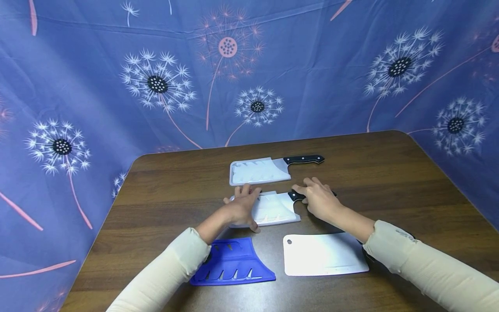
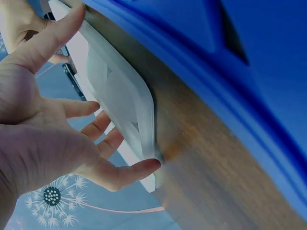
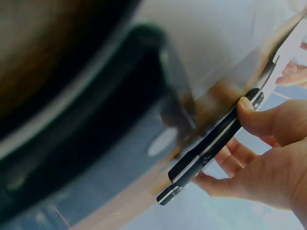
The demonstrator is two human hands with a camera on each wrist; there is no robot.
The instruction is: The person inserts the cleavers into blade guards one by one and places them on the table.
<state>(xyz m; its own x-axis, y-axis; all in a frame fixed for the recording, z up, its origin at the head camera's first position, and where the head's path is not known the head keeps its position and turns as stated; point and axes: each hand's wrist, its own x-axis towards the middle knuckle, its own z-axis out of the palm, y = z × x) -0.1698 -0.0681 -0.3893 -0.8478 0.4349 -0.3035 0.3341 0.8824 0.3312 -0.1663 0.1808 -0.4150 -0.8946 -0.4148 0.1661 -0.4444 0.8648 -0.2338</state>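
Note:
A cleaver in a white sheath (image 1: 274, 211) lies mid-table, its black handle (image 1: 296, 196) pointing right. My left hand (image 1: 241, 208) spans the sheath's left part, thumb at the near edge and fingers at the far edge; the left wrist view shows this hand (image 2: 53, 120) spread around the sheath (image 2: 120, 91). My right hand (image 1: 321, 203) grips the handle, partly covering it. In the right wrist view, the thumb of that hand (image 3: 268, 158) lies on one side of the handle (image 3: 223, 134) and the fingers on the other.
Behind lies another cleaver (image 1: 304, 159) in a white sheath (image 1: 259, 172). Nearer, a blue sheath (image 1: 234, 265) rests under my left forearm, and a bare cleaver blade (image 1: 323, 255) lies by my right sleeve. A blue patterned cloth (image 1: 312, 108) hangs behind the wooden table (image 1: 163, 182).

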